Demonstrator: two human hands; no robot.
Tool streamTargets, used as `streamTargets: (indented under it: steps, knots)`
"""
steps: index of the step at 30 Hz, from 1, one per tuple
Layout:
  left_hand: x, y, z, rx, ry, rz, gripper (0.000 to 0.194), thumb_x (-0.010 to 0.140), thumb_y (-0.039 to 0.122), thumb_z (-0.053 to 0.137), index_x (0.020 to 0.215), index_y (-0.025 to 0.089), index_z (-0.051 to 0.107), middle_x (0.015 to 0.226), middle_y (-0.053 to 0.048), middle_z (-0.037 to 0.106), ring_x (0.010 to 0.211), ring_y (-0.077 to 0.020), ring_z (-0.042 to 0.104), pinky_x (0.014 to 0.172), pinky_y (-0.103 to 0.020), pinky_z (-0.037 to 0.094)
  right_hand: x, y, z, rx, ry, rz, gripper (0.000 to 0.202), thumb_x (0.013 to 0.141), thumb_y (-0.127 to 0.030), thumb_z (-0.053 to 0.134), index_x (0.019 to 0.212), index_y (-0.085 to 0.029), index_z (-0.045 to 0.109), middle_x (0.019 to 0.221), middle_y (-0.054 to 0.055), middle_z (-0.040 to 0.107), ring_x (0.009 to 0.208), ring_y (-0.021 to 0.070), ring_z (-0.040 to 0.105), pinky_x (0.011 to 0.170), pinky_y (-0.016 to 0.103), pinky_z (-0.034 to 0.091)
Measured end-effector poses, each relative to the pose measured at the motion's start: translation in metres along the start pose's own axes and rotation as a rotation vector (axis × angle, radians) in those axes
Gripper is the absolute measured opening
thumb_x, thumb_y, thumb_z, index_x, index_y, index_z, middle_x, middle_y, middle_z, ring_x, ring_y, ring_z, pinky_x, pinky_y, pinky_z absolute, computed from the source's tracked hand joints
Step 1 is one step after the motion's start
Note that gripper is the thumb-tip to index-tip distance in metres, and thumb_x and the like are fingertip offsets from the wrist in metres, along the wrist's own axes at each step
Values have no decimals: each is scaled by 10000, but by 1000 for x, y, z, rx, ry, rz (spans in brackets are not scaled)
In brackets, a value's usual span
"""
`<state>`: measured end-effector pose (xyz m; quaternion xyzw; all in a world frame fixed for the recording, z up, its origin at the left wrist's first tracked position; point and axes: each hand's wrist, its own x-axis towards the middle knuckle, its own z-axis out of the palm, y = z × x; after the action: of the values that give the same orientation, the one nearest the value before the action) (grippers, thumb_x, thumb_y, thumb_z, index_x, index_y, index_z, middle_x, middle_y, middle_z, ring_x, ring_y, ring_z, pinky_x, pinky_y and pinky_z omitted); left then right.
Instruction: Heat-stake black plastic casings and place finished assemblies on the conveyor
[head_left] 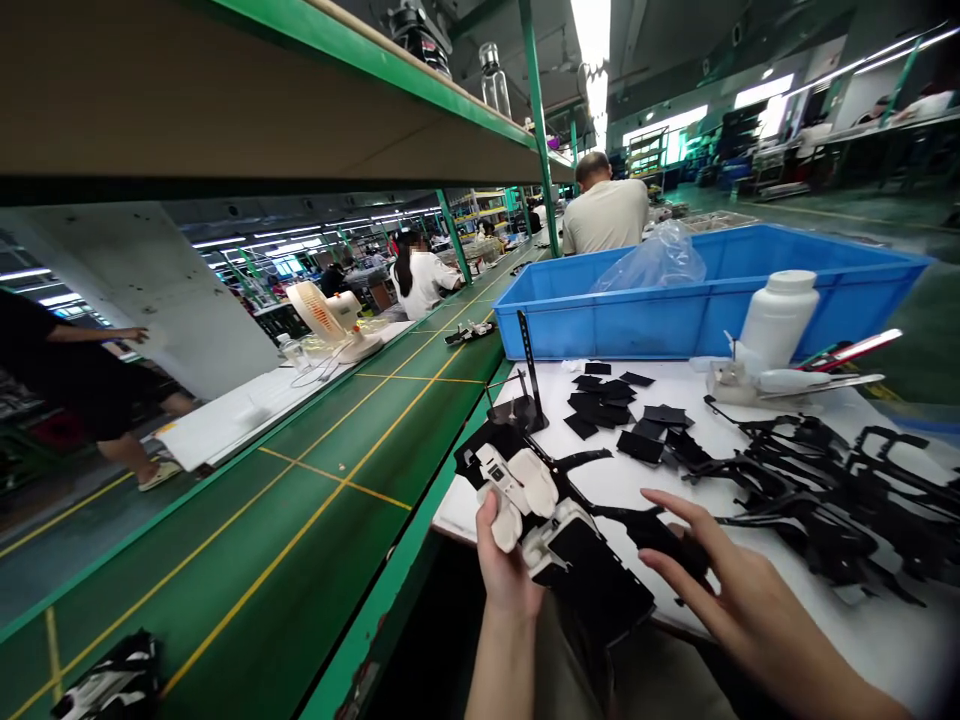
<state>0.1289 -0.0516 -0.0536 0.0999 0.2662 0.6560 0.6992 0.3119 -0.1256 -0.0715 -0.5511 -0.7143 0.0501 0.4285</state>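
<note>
My left hand [510, 570] is closed around a black-and-white plastic assembly [517, 480] with rounded white pads and dark strap-like arms. A flat black panel [596, 575] extends from its lower right side, over my lap. To the right, my right hand [720, 570] has its thumb and index finger spread apart, close to a dark piece of the assembly; its other fingers are partly hidden. Beyond them, several small black rectangular pads [600, 402] lie scattered on the white tabletop [465, 500]. Thin black strap-like frames [810, 480] are heaped at the right.
A blue bin [615, 325] with a clear plastic bag [656, 260] stands behind the tabletop, beside a white bottle [780, 315]. A black upright stand [529, 400] has thin rods. The green conveyor [315, 500] runs along the left, carrying similar assemblies [112, 680]. Co-workers sit farther along.
</note>
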Motion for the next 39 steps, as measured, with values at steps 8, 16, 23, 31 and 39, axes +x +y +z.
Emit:
streamTargets:
  steps: [8,16,23,31,39]
  knots:
    - [-8,-3,-1,43,-100,13,128,767,254,641,853,188,708,814,-25,736,802,-201,695,790,-287,551,-4,0,4,15,40,-134,353,978,-259,407,1328,-245,369,1144,68,643,990,185,651,778,254,550]
    - [-6,-6,3,36,-49,-17,185,736,332,623,819,186,699,801,-46,733,850,-248,695,883,-368,532,-8,3,3,24,50,-166,350,974,-223,415,1321,-241,374,1124,66,659,959,181,666,777,253,557]
    - [-10,-7,10,22,-36,-46,145,752,290,605,746,181,701,741,-40,728,745,-221,695,831,-351,552,-7,10,-1,27,34,-179,342,969,-208,423,1307,-248,398,1127,52,658,986,181,654,815,265,545]
    - [-6,-18,5,47,-88,8,197,771,337,617,856,191,718,872,-50,739,910,-257,683,896,-374,525,-3,9,-1,-50,52,-249,377,953,-134,425,1319,-210,376,1069,94,673,926,203,670,740,280,556]
    - [-11,-17,5,127,-197,-75,426,785,480,592,1039,152,689,1035,-113,706,1064,-318,617,939,-461,488,1,10,3,-42,67,-344,361,942,-88,419,1297,-148,424,959,97,691,800,201,673,659,270,550]
